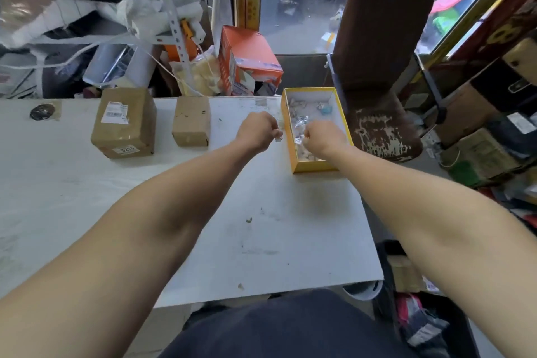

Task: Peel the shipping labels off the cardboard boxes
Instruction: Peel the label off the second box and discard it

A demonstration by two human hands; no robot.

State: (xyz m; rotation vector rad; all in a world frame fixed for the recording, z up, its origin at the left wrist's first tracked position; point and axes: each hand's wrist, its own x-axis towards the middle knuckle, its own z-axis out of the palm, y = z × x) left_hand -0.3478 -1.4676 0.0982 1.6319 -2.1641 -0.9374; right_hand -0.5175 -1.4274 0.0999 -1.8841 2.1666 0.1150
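Observation:
Two cardboard boxes stand at the back of the white table (203,212). The larger box (125,122) carries a white shipping label (114,112) on top and a small numbered sticker on its front. The smaller box (191,120) shows no label on the faces I can see. My left hand (258,129) is closed beside the yellow tray (290,148), pinching a small white scrap (278,139). My right hand (321,135) is a closed fist over the tray, which holds several crumpled label scraps; whether it grips anything is hidden.
A worn brown chair (380,73) stands right of the table. An orange carton (247,61) and piled bags and packaging sit behind the table's far edge. Stacked boxes fill the right side. A dark round disc (40,112) lies at the table's far left.

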